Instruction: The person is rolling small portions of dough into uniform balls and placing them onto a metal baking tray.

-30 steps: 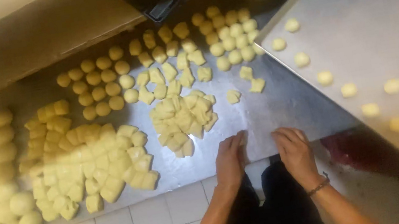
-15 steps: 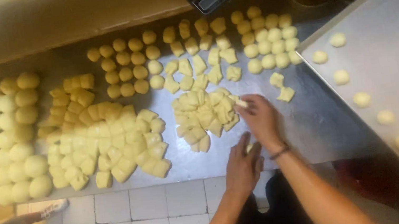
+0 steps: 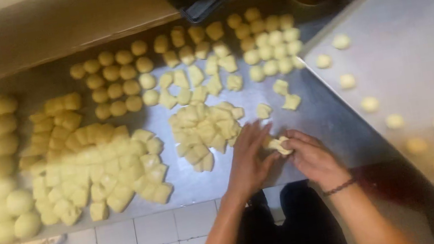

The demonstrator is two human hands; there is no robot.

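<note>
Pale, soft dough piece (image 3: 278, 144) is pinched between left hand (image 3: 249, 160) and right hand (image 3: 312, 158); light, easily squashed, best cupped gently.

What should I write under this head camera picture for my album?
Left hand and right hand pinch one dough piece over a steel table crowded with cut dough.

From the hands, bare steel table (image 3: 321, 117) lies open toward one and two o'clock, past three loose dough pieces (image 3: 281, 98), while a heap of cut dough (image 3: 206, 132) blocks ten o'clock and the raised baking tray (image 3: 414, 50) walls off three o'clock.
</note>
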